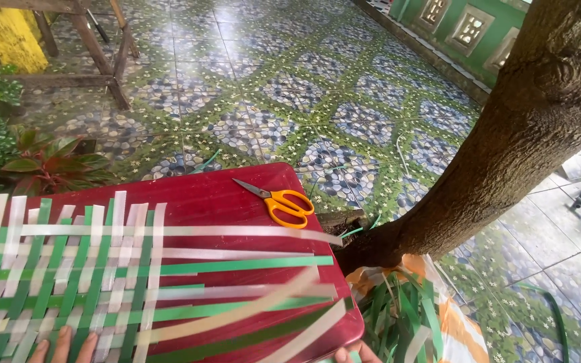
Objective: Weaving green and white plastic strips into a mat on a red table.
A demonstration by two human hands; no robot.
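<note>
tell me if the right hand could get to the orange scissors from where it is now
Probably yes. The right hand sits at the near edge of the red table, and the scissors lie in the open at the far end; only loose flat strips lie between.

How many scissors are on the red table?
1. The orange-handled scissors lie near the far edge of the red table, beyond the woven green and white strips. More could be hidden under the weaving.
</note>
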